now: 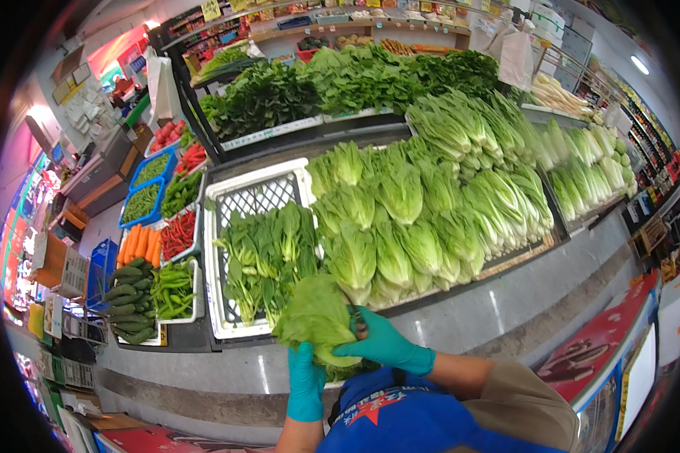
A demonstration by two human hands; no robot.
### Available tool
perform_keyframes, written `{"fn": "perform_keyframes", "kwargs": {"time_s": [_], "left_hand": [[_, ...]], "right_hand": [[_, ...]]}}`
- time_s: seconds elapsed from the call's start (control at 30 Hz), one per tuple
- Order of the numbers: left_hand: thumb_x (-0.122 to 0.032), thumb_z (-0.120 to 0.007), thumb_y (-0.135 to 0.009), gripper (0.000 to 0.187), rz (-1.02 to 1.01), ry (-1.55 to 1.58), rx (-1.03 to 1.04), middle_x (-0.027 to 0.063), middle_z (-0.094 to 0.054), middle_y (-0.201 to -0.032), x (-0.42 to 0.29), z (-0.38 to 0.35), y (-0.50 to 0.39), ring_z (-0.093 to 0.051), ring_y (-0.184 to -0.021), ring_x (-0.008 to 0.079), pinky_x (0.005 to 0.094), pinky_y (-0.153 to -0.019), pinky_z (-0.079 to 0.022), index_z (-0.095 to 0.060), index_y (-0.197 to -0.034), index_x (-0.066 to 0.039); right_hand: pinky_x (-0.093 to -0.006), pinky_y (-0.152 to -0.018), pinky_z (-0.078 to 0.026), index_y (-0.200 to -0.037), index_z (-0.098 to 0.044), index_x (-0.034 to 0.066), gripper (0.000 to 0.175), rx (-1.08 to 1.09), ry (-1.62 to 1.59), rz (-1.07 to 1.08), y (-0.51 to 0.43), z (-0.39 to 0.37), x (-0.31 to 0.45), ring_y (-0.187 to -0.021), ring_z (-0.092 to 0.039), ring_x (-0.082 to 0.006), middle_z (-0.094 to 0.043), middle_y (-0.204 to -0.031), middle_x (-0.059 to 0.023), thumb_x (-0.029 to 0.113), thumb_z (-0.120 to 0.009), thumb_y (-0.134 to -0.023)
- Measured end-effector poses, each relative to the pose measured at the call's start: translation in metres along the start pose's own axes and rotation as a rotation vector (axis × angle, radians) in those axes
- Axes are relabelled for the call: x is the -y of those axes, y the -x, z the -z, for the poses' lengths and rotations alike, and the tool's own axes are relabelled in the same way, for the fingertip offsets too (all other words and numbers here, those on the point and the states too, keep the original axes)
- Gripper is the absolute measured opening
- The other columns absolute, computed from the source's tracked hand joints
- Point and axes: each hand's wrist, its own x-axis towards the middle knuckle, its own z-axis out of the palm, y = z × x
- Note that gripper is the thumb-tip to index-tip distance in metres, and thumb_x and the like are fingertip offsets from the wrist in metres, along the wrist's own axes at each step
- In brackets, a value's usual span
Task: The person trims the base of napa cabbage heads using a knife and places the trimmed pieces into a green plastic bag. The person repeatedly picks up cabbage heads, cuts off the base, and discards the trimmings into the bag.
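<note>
Close in front of my blue apron I hold a loose head of green lettuce. My left hand, in a teal glove, supports it from below. My right hand, gloved the same, grips a small dark-handled tool, possibly a knife, while its fingers pinch a lower leaf. The tool's working end cannot be made out. Beyond my hands, stacked heads of romaine lettuce lie on the display. To their left, bunches of leafy greens fill part of a white plastic crate.
Cucumbers, green peppers, carrots and red chillies are at the left. Darker greens line a raised rear shelf. Napa cabbages lie right. The display's grey metal ledge runs before me.
</note>
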Motion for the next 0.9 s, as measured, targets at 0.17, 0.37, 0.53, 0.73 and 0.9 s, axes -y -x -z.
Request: {"fn": "perform_keyframes", "kwargs": {"time_s": [0.17, 0.37, 0.53, 0.73, 0.9], "left_hand": [[-0.055, -0.066, -0.082, 0.091, 0.141, -0.241, -0.007, 0.011, -0.037, -0.148, -0.002, -0.07, -0.071, -0.037, -0.134, 0.0301, 0.045, -0.112, -0.031, -0.025, -0.15, -0.012], [-0.046, -0.063, -0.089, 0.075, 0.07, -0.427, -0.034, 0.0125, -0.049, -0.139, 0.031, -0.08, -0.107, -0.05, -0.123, 0.024, 0.0389, -0.103, -0.038, -0.032, -0.147, -0.011], [-0.022, -0.063, -0.091, 0.052, -0.026, -0.536, -0.108, 0.0063, -0.06, -0.126, 0.038, -0.105, -0.146, -0.058, -0.111, 0.0141, 0.0279, -0.095, -0.043, -0.046, -0.139, -0.008], [-0.021, -0.064, -0.091, 0.049, -0.033, -0.578, -0.072, 0.0075, -0.06, -0.125, 0.054, -0.133, -0.175, -0.058, -0.112, 0.0145, 0.0269, -0.094, -0.045, -0.049, -0.136, -0.006], [-0.026, -0.064, -0.091, 0.054, -0.078, -0.522, -0.108, 0.0086, -0.059, -0.127, 0.048, -0.139, -0.173, -0.058, -0.113, 0.0177, 0.0305, -0.097, -0.044, -0.047, -0.137, -0.005]], "right_hand": [[-0.0273, -0.064, -0.052, -0.114, -0.058, 0.0004, 0.047, -0.08, -0.478, -0.121, -0.012, 0.087, 0.02, -0.078, -0.064, -0.0147, -0.065, -0.093, -0.0067, 0.013, -0.08, -0.074], [-0.0335, -0.069, -0.056, -0.108, -0.058, 0.0011, 0.034, -0.398, -0.812, 0.122, -0.008, 0.219, -0.012, -0.086, -0.066, -0.0188, -0.065, -0.097, -0.0072, 0.003, -0.074, -0.078], [-0.0308, -0.052, -0.052, -0.103, -0.06, -0.0005, 0.032, -0.877, -0.616, 0.309, -0.02, 0.316, 0.014, -0.063, -0.064, -0.0173, -0.067, -0.084, -0.0079, 0.012, -0.075, -0.078], [-0.0276, -0.055, -0.048, -0.105, -0.057, -0.0016, 0.038, -0.617, -0.372, 0.287, -0.138, 0.35, 0.089, -0.072, -0.063, -0.0165, -0.065, -0.093, -0.0111, 0.014, -0.077, -0.077], [-0.0348, -0.054, -0.047, -0.089, -0.058, 0.0002, 0.038, -0.833, 0.048, 0.486, -0.288, 0.319, 0.073, -0.066, -0.06, -0.0215, -0.059, -0.077, -0.0098, 0.023, -0.083, -0.07]]}}
